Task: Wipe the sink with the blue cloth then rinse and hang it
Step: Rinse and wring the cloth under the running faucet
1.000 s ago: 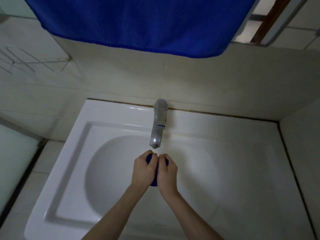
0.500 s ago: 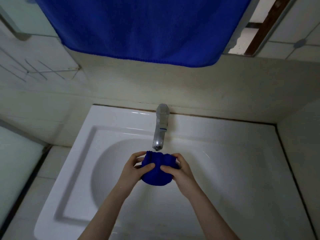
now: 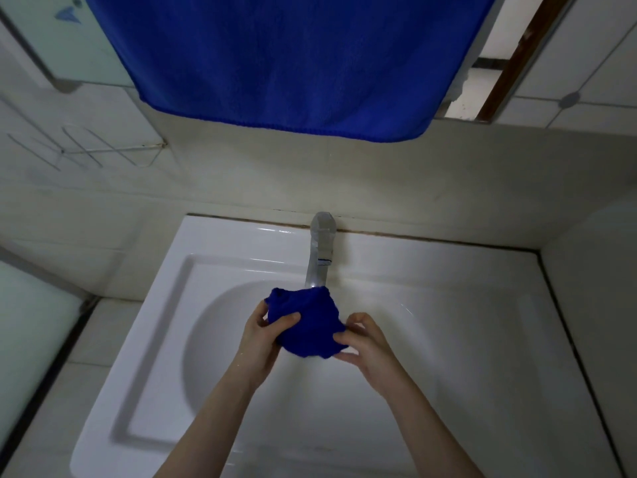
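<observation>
While above the sink (image 3: 448, 270), blue cloth (image 3: 306, 322): crumpled deep-blue wad.

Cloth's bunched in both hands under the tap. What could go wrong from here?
The cloth is wadded between the left hand and right hand, so inner folds may go unrinsed.
It sits right at the tap; water could splash over the sink rim.
A towel already hangs overhead, perhaps leaving little room.

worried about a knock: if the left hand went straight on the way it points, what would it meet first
The left hand grips the cloth; beyond that, probably the tap, though depth is unclear.
</observation>
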